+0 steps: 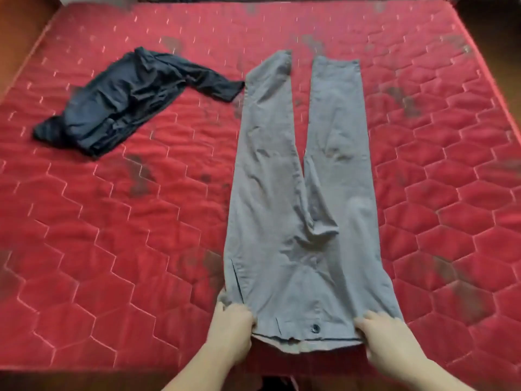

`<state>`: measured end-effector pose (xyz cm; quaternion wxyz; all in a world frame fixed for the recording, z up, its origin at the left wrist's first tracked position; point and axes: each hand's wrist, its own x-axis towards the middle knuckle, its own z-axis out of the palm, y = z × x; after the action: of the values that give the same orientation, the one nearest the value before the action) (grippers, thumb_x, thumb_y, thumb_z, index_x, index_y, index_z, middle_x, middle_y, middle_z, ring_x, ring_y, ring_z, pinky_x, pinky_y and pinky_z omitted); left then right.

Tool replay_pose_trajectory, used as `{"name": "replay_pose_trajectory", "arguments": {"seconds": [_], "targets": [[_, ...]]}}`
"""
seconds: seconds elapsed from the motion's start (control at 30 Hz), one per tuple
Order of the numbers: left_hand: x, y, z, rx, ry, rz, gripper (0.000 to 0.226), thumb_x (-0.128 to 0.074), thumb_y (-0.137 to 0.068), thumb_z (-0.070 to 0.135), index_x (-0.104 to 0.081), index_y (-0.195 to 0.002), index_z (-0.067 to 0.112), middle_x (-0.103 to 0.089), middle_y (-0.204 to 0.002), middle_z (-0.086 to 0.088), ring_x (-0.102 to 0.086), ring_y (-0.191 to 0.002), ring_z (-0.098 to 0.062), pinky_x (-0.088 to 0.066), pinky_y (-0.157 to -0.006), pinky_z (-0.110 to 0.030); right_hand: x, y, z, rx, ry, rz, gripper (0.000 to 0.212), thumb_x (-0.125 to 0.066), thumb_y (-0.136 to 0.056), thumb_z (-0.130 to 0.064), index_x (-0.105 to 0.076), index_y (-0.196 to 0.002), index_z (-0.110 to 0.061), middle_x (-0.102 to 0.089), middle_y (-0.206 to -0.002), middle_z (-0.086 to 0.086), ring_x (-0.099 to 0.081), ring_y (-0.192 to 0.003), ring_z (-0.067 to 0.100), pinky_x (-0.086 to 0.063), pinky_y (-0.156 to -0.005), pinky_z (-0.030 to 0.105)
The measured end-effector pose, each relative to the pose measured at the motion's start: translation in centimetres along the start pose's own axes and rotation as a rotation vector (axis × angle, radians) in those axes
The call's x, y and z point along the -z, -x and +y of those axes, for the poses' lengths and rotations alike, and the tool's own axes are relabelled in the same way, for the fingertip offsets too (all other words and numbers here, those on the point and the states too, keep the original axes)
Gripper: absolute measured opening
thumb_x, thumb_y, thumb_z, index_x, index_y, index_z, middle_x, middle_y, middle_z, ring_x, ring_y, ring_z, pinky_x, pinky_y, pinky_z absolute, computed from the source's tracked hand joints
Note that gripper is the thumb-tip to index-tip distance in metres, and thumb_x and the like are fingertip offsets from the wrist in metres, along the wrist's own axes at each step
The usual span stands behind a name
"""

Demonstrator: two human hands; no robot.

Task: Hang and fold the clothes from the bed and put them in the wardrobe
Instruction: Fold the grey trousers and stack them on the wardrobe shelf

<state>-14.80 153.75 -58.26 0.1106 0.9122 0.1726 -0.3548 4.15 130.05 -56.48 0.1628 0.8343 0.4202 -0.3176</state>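
Grey trousers (298,210) lie flat on the red mattress (112,249), legs stretched away from me and the waistband with its dark button at the near edge. My left hand (232,324) grips the left end of the waistband. The right end of the waistband is gripped by my right hand (379,335). A crumpled dark navy garment (124,103) lies at the far left of the mattress, one sleeve almost reaching the left trouser leg.
The quilted mattress has dark stains in several places. A wooden bed frame (19,29) runs along the left side. Dark floor (493,26) shows beyond the right edge.
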Motion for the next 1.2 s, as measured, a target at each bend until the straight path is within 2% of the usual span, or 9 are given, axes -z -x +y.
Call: {"name": "replay_pose_trajectory", "arguments": {"seconds": [0.27,0.4,0.5,0.6,0.67,0.77,0.83,1.03,1.2], "targets": [[-6.1,2.7,2.9,0.047,0.150,-0.225,0.035,-0.051,-0.081,0.019,-0.069,-0.109,0.030,-0.066,-0.116,0.001,-0.059,-0.112,-0.023,-0.039,-0.098,-0.038,-7.9,4.0,-2.1,-0.014,-0.093,-0.159,0.022,-0.044,-0.075,-0.020,-0.053,-0.092,-0.030,-0.062,-0.109,-0.005,-0.057,-0.109,0.020,-0.043,-0.083,0.032],[-3.7,4.6,3.2,-0.016,0.256,-0.610,0.036,-0.052,-0.070,0.008,-0.074,-0.098,0.016,-0.067,-0.080,-0.003,-0.062,-0.074,-0.021,-0.052,-0.063,-0.027,-6.2,6.1,-1.9,0.045,-0.208,-0.565,0.038,-0.041,-0.068,-0.014,-0.068,-0.094,-0.019,-0.071,-0.097,0.003,-0.065,-0.087,0.020,-0.049,-0.067,0.025],[1.7,4.3,2.7,-0.051,0.113,-0.735,0.035,-0.052,-0.068,-0.002,-0.072,-0.093,0.013,-0.059,-0.065,0.000,-0.053,-0.055,-0.017,-0.038,-0.039,-0.015,-0.2,5.5,-1.0,0.053,-0.125,-0.743,0.015,-0.054,-0.071,-0.008,-0.065,-0.079,-0.014,-0.058,-0.065,-0.004,-0.055,-0.058,0.015,-0.038,-0.041,0.018],[9.6,1.7,1.1,-0.014,0.061,-0.510,0.026,-0.051,-0.074,-0.001,-0.067,-0.089,0.013,-0.061,-0.073,0.001,-0.057,-0.068,-0.019,-0.042,-0.047,-0.017,7.9,2.4,1.1,0.027,-0.042,-0.548,0.016,-0.056,-0.077,-0.010,-0.052,-0.065,-0.020,-0.052,-0.068,-0.006,-0.053,-0.078,0.020,-0.044,-0.058,0.026],[14.4,-0.8,-0.5,0.079,0.127,0.049,0.036,-0.048,-0.076,0.001,-0.067,-0.102,0.017,-0.068,-0.099,-0.006,-0.063,-0.097,-0.026,-0.045,-0.074,-0.026,12.9,-0.1,3.0,-0.092,-0.106,-0.031,0.010,-0.054,-0.076,-0.014,-0.059,-0.077,-0.023,-0.061,-0.085,-0.001,-0.058,-0.091,0.025,-0.046,-0.083,0.035],[17.5,-3.6,-1.8,0.224,0.102,0.726,0.078,-0.056,-0.078,0.009,-0.033,-0.147,0.035,-0.036,-0.151,-0.008,-0.027,-0.143,-0.025,-0.019,-0.113,-0.045,17.2,-2.8,4.1,-0.244,-0.078,0.730,0.052,-0.063,-0.079,-0.026,-0.049,-0.129,-0.023,-0.053,-0.125,0.012,-0.049,-0.118,0.034,-0.026,-0.106,0.049],[16.6,-4.8,-1.5,0.145,0.049,0.697,0.088,-0.060,-0.080,0.018,-0.015,-0.152,0.040,-0.013,-0.162,-0.003,-0.006,-0.150,-0.023,-0.006,-0.117,-0.051,16.7,-3.7,2.9,-0.152,-0.053,0.808,0.059,-0.064,-0.078,-0.032,-0.046,-0.132,-0.019,-0.052,-0.124,0.013,-0.050,-0.114,0.035,-0.031,-0.100,0.048],[6.9,-8.1,-0.3,0.047,0.051,0.178,0.081,-0.057,-0.085,0.030,-0.013,-0.152,0.040,-0.012,-0.162,0.004,-0.010,-0.149,-0.017,-0.013,-0.119,-0.048,5.3,-5.8,0.0,-0.030,0.041,0.295,0.059,-0.050,-0.084,-0.044,-0.036,-0.140,-0.030,-0.046,-0.131,-0.004,-0.047,-0.120,0.020,-0.036,-0.096,0.038],[4.3,-12.2,-2.2,0.120,0.027,0.217,0.086,-0.057,-0.085,0.027,-0.005,-0.152,0.040,-0.005,-0.163,0.004,-0.003,-0.150,-0.020,-0.013,-0.119,-0.046,1.5,-8.6,1.1,-0.158,0.036,0.237,0.081,-0.067,-0.072,-0.036,-0.036,-0.146,-0.029,-0.041,-0.143,0.003,-0.046,-0.122,0.024,-0.042,-0.092,0.040]]}}
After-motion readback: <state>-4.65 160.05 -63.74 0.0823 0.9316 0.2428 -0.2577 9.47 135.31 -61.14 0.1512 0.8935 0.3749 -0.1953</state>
